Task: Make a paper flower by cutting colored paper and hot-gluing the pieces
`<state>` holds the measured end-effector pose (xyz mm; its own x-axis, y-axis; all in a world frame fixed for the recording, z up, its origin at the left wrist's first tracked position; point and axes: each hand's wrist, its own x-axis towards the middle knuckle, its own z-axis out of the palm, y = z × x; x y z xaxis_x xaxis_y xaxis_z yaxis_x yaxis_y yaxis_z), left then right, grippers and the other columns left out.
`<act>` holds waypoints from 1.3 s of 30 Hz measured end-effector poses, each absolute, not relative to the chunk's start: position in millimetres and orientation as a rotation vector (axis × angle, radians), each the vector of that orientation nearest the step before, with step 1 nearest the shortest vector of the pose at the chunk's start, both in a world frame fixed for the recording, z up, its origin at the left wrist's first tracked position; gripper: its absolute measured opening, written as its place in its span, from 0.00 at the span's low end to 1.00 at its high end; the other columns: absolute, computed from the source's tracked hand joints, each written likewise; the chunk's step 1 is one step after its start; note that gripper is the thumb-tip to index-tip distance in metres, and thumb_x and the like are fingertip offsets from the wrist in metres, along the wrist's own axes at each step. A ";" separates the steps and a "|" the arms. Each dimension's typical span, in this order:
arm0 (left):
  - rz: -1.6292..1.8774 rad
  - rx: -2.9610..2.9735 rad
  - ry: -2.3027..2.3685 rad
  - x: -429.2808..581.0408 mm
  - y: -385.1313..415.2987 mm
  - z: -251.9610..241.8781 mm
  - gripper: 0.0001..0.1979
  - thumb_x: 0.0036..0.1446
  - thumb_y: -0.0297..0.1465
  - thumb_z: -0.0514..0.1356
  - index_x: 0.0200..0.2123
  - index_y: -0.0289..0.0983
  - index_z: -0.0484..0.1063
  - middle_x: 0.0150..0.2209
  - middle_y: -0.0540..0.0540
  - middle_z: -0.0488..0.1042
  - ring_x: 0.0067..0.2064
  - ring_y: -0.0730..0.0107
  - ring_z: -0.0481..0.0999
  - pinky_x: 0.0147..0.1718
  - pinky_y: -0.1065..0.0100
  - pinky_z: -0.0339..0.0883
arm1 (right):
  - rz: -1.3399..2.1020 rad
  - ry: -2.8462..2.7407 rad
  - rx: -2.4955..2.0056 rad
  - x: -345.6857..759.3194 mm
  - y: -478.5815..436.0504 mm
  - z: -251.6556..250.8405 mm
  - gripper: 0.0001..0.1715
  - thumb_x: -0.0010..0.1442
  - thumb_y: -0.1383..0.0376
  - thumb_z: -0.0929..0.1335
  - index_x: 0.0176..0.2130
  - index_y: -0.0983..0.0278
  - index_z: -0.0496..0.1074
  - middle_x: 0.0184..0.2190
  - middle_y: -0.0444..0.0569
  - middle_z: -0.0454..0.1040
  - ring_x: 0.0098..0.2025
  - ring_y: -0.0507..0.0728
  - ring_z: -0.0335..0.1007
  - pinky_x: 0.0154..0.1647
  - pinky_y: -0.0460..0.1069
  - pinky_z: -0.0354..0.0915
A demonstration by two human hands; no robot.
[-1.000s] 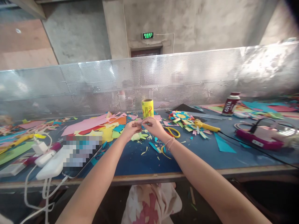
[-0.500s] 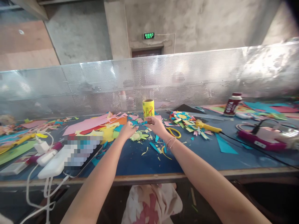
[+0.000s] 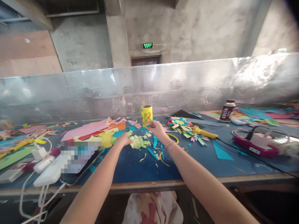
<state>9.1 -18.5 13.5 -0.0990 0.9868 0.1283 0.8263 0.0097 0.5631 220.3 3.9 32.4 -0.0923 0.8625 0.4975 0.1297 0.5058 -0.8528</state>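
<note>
One pale-green paper piece, apparently touching left fingers.

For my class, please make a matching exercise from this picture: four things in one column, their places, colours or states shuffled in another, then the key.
1. Left hand
2. Bottle
3. Exit sign
4. Tube

A. Glowing green
B. Just beyond the right hand
C. Dark red with white lettering
D. At the pale green paper piece

Pairs: 1-D, 2-C, 3-A, 4-B
</note>
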 end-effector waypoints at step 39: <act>1.403 1.673 1.253 42.2 -28.6 26.0 0.28 0.40 0.22 0.63 0.47 0.36 0.60 0.37 0.48 0.68 0.35 0.74 0.72 0.36 0.70 0.66 | 0.782 -1.642 -1.016 216.7 4.9 17.2 0.13 0.47 0.70 0.65 0.37 0.65 0.70 0.31 0.46 0.69 0.27 0.49 0.64 0.22 0.43 0.62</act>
